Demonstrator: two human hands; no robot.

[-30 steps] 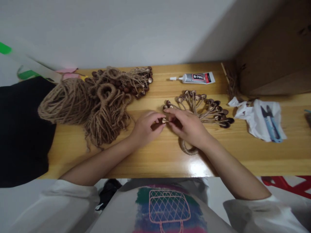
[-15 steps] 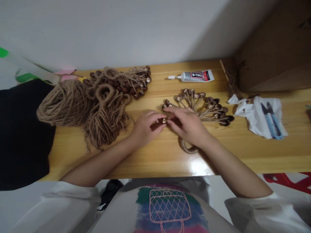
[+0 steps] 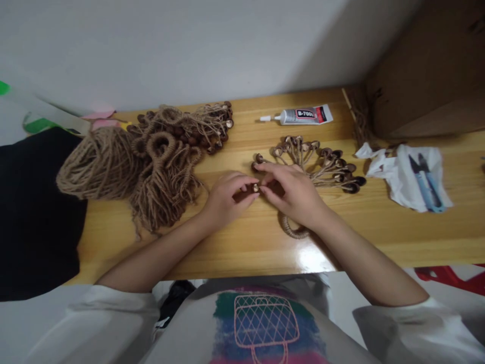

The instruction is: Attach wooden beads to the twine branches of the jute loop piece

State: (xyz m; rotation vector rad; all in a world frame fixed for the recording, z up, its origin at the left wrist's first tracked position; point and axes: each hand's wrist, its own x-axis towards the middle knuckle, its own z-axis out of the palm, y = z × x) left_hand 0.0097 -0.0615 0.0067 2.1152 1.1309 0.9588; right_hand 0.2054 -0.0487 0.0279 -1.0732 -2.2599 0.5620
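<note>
A small brown cap [image 3: 255, 187] with a pale inside is pinched between the thumb and fingertips of my left hand [image 3: 226, 198]. My right hand [image 3: 294, 194] touches it from the right with closed fingertips; whatever they hold is too small to make out. Behind and beside my right hand, twine cords tipped with brown caps fan out [image 3: 322, 164]. A wrapped twine ring [image 3: 292, 230] shows below that hand, partly hidden by it.
A twine ball [image 3: 100, 164] and corded bundles [image 3: 157, 187] lie at left by black cloth [image 3: 34, 212]. A glue tube [image 3: 301, 116] lies at the back. Blue snips [image 3: 428, 186] rest on white plastic [image 3: 401, 177] at right, before a cardboard box [image 3: 428, 76].
The view has shifted slightly. Both hands keep nearly the same pose around the small cap.
</note>
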